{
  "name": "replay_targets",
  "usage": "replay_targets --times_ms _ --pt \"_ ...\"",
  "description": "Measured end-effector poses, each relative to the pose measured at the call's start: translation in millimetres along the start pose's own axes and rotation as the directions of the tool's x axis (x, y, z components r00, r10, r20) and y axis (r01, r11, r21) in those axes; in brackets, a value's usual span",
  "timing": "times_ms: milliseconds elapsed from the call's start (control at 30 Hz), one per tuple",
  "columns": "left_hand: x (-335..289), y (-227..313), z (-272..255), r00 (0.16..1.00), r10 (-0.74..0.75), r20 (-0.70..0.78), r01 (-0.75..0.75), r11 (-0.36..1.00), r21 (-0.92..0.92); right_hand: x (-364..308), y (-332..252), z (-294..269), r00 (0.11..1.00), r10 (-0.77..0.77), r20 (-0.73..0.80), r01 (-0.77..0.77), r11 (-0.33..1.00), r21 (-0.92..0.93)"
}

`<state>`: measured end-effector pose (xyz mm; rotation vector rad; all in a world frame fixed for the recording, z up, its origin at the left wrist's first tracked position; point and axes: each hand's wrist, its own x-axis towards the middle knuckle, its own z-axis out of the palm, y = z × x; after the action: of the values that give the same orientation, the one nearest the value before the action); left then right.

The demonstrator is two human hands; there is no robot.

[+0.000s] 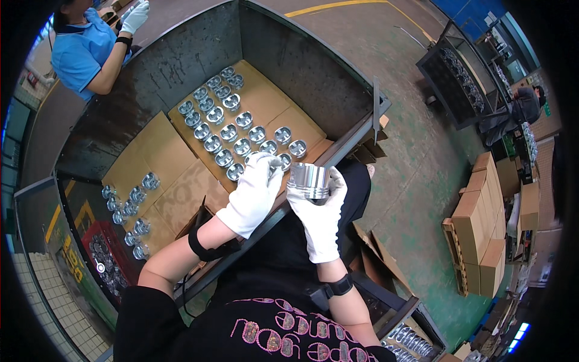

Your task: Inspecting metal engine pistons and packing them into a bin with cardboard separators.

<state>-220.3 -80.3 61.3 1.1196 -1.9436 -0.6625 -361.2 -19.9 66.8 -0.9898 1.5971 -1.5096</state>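
Observation:
In my gloved right hand (pixel 319 217) is a shiny metal piston (pixel 312 177), gripped by its sides above the near wall of a bin, its ring grooves facing down. My gloved left hand (pixel 253 190) is just to the left of it, over the bin's near edge, fingers curled together. Whatever is between those fingers, if anything, is hidden. Just beyond the left hand, several pistons (pixel 242 146) stand in rows on a cardboard sheet (pixel 256 84). A smaller group of pistons (pixel 137 194) stands on the cardboard at the left.
Dark metal walls of the bin (pixel 301 60) enclose the cardboard. To the left is a red crate (pixel 105 256) of metal parts. A co-worker in a blue shirt (pixel 84 57) stands beyond the bin's far left. Cardboard boxes (pixel 476 220) sit on a pallet at the right.

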Motion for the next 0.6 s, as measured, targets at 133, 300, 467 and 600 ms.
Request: replay_targets --times_ms 133,300,467,600 --pt "2.0 14.9 -7.7 0.999 -0.042 0.016 0.042 0.999 0.002 -4.8 -14.7 -3.4 0.951 0.182 0.249 -0.304 0.691 0.656" --pt "12.7 59.3 -20.7 0.988 0.140 0.063 -0.136 0.988 -0.070 2.9 -25.5 -11.4 0.853 0.302 0.426 -0.501 0.240 0.831" --pt "7.9 81.0 -17.8 0.988 0.155 0.001 -0.155 0.985 -0.077 -7.5 -13.5 -16.0 0.784 0.368 0.500 -0.584 0.162 0.796" --pt "3.5 81.0 -12.4 0.975 0.221 -0.031 -0.222 0.975 -0.009 -15.9 6.4 -16.4 0.918 0.060 0.391 -0.178 0.946 0.272"
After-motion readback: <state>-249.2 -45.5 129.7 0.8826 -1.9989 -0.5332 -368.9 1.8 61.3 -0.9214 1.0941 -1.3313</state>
